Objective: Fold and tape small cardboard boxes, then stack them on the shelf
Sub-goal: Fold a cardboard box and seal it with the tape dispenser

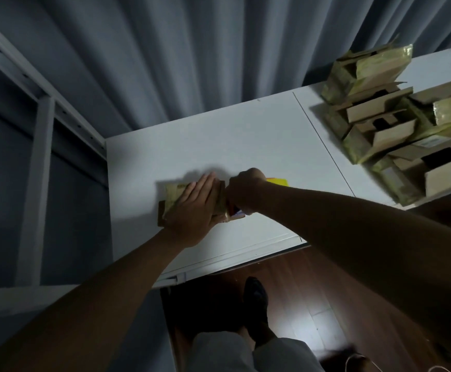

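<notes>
Box point(177, 200) lies near the table's point(246, 135) front edge, left hand point(192, 210) pressing flat on it, right hand point(243, 193) gripping a tape dispenser point(276, 181) at its end; tape should be drawn taut along the seam

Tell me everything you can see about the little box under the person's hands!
The small cardboard box lies on the white table, near its left edge. It looks like brown card, with shiny yellowish tape over its top. The left hand presses flat on it with straight fingers, hiding much of it. The right hand is curled at its right end round something partly hidden, perhaps a tape dispenser. Whether the box is fully closed cannot be told.
</notes>
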